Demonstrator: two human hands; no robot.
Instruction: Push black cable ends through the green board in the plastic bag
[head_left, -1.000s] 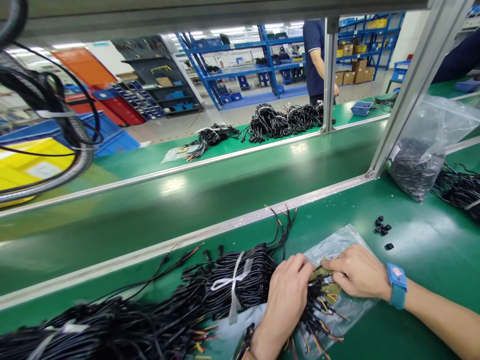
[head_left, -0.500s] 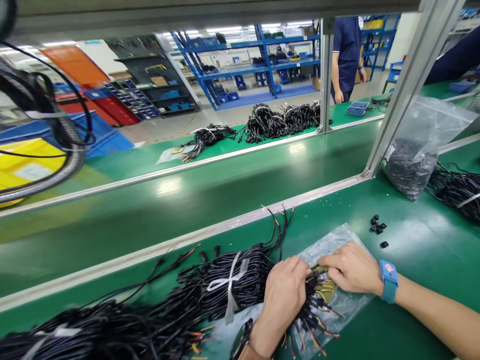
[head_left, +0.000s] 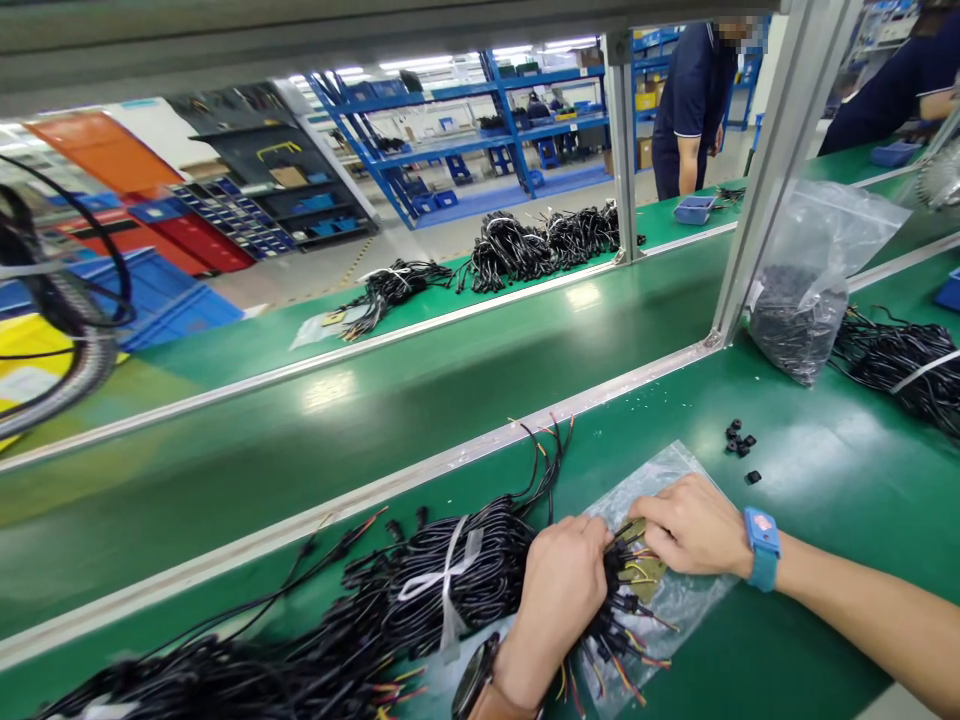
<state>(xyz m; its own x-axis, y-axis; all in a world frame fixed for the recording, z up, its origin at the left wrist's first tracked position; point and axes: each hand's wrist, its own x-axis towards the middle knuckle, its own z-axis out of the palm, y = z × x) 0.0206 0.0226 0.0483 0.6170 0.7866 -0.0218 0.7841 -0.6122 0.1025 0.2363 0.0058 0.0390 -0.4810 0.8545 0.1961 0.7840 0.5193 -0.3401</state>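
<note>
My left hand [head_left: 566, 570], a watch on its wrist, is curled over a bundle of black cables [head_left: 465, 570] tied with white tape. Beyond its fingers fan stripped cable ends [head_left: 626, 665] with red and yellow wires. My right hand [head_left: 694, 525], wearing a blue wrist strap [head_left: 763, 548], is bent with thumb and index finger drawn together at the upper cable ends; what they pinch is hidden. Under the fingers, an olive-yellow flat piece [head_left: 646, 575] shows. Both hands are above a clear plastic bag [head_left: 679, 462] lying flat on the green table.
Small black parts [head_left: 739, 440] lie beyond my right hand. A clear bag of dark pieces [head_left: 802, 320] leans by the metal post [head_left: 765, 190]. More black cables [head_left: 900, 360] lie at right, others [head_left: 517, 250] across the green channel. Two people stand across the tables.
The view has shifted slightly, so most things appear further left. Both hands stay at the cable ends, with slightly more of the olive-yellow piece showing. The person opposite leans forward.
</note>
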